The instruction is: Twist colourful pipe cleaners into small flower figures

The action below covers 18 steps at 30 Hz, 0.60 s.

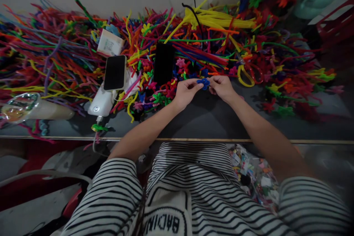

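A small blue pipe-cleaner flower is held up between my two hands, above the front part of the dark table. My left hand pinches its left side between thumb and fingers. On the other side, my right hand has its thumb and fingertips closed at the flower's right edge. Whether a stem runs into the right fingers is too small to tell. Just behind the hands lie several finished-looking fuzzy flowers, among them a pink flower.
Heaps of coloured pipe cleaners run along the wall. A black phone, a second phone on a white power bank, yellow-and-red scissors and a lying plastic cup surround the work spot. A cable hangs over the table edge.
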Available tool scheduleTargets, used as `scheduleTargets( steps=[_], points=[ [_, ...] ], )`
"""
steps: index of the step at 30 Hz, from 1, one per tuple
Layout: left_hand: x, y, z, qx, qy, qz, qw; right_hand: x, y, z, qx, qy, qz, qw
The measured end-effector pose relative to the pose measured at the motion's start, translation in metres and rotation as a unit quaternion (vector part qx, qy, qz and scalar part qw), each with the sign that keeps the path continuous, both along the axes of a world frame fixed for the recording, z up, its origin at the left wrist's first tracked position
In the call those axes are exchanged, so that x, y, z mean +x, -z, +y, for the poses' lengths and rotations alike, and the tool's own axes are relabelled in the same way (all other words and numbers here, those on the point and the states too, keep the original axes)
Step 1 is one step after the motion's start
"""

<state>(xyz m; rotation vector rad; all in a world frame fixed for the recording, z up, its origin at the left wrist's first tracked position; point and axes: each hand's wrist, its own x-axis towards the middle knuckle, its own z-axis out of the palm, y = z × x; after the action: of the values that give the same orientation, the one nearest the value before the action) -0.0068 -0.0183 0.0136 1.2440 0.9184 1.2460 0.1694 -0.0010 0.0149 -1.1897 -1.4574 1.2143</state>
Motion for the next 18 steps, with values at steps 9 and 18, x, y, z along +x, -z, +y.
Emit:
scheduleTargets(
  steps=[9, 18],
  points=[
    [-0.0038, 0.0027, 0.0104, 0.031, -0.083, 0.095, 0.991, -0.0034, 0.0094, 0.0009, 0.064, 0.036, -0.076, 0.994],
    [0.0003, -0.0049, 0.0075, -0.005, -0.077, 0.058, 0.995, -0.0058, 0.0027, -0.0014, 0.062, 0.055, -0.052, 0.995]
  ],
)
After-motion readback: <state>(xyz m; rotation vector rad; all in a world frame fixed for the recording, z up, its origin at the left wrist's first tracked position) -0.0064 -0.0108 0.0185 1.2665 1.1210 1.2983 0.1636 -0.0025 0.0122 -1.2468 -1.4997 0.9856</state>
